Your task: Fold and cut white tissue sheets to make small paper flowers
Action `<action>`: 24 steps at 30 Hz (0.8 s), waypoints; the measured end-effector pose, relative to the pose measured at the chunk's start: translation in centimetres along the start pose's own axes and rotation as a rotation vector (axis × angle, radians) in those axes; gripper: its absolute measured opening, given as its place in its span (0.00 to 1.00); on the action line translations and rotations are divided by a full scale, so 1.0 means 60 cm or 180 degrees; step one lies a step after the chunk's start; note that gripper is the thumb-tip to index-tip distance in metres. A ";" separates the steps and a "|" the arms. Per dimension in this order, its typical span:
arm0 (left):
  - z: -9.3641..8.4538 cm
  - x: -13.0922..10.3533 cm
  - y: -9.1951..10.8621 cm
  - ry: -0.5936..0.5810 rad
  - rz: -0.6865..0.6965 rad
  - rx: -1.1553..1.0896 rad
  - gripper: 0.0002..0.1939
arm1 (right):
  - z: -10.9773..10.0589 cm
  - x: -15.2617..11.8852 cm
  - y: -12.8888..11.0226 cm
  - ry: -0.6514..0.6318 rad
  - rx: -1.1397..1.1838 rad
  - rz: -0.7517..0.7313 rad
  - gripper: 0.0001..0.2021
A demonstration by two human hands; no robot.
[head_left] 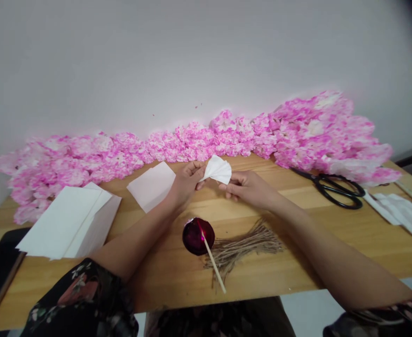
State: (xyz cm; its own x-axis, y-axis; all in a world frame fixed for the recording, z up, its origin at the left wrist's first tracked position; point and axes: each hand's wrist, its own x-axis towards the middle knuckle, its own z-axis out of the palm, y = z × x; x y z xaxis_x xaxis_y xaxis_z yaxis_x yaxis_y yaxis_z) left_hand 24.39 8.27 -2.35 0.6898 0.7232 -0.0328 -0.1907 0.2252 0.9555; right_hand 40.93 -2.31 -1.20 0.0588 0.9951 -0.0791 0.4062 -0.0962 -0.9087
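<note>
A white pleated paper fan [219,169] is held up over the middle of the table. My left hand [188,181] pinches its narrow gathered end. The fingers of my right hand [246,187] are closed at the fan's wide right edge. Below my hands stands a small round dish of dark magenta liquid [192,238], with a thin wooden stick [214,267] leaning out over its near rim. Beside the dish lies a bundle of thin brown twisted strands [244,245].
Pink and white paper flowers [198,140] line the back edge against the wall. A tall stack of white paper [68,220] and a smaller pile [152,185] lie left; a dark phone [2,267] sits far left. Black scissors [339,189] and folded white paper [398,210] lie right.
</note>
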 end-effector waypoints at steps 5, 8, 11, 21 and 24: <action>-0.002 0.005 -0.004 0.0096 -0.0315 -0.0380 0.16 | 0.019 0.005 0.005 -0.0143 0.0699 0.0258 0.14; 0.001 0.004 -0.007 0.0137 -0.0387 -0.0556 0.12 | 0.026 0.011 0.007 0.0124 0.0769 0.0105 0.14; 0.004 0.003 -0.008 0.0196 -0.0409 -0.0586 0.11 | 0.032 0.016 0.004 0.0504 0.0557 -0.0082 0.14; 0.013 0.001 -0.006 0.0371 -0.0658 -0.0802 0.08 | 0.047 0.019 0.005 0.0666 -0.0361 -0.0308 0.12; 0.012 0.000 -0.007 0.0488 -0.0533 -0.0597 0.07 | 0.051 0.012 -0.001 0.0673 -0.0823 -0.0636 0.10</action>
State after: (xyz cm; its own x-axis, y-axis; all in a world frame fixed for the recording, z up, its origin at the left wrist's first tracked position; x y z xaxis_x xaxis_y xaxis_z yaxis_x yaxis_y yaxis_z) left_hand 25.00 7.70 -2.53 0.6118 0.7528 -0.2429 -0.2187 0.4561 0.8626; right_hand 38.13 -1.54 -2.46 0.1309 0.9710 0.2000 0.6437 0.0701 -0.7621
